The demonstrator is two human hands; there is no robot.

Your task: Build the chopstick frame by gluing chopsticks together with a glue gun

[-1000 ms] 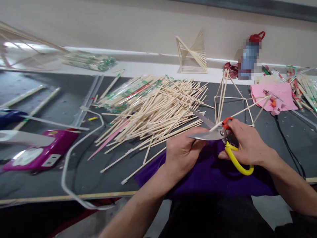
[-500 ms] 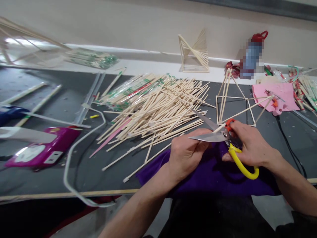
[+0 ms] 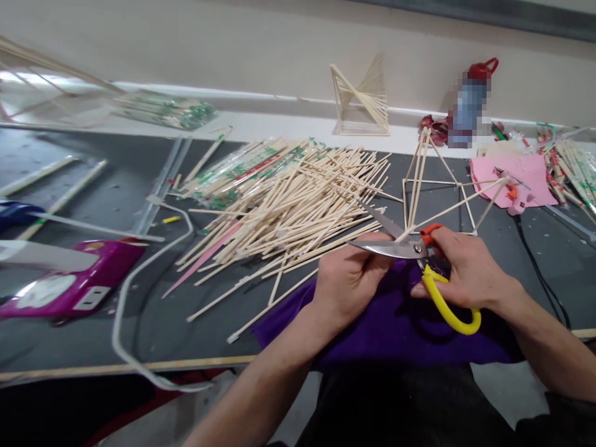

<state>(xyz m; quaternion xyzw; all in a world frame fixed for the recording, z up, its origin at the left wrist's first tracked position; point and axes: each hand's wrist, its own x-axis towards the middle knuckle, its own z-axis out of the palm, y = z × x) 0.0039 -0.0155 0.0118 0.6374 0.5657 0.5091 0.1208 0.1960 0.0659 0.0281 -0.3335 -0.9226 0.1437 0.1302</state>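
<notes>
My right hand [image 3: 465, 270] is closed on the yellow and orange handles of a pair of scissors [image 3: 410, 251], whose steel blades stand slightly apart and point left. My left hand [image 3: 347, 282] is curled shut just under the blade tips; what it pinches is hidden by its fingers. Both hands hover over a purple cloth [image 3: 395, 329] at the near table edge. A big heap of pale wooden sticks [image 3: 288, 205] lies just beyond my left hand. A stick frame [image 3: 437, 186] stands behind the scissors.
A magenta tool [image 3: 69, 282] with a white cable [image 3: 139, 292] lies at the left. At the back stand a stick model [image 3: 361, 99] and a red-capped bottle [image 3: 470, 102]. Pink paper [image 3: 516, 177] and more sticks sit at the right. A black cable [image 3: 540, 273] runs near my right wrist.
The hands and scissors have stayed almost in place, shifting slightly as the camera moved. The blades look a little closer together than before.
</notes>
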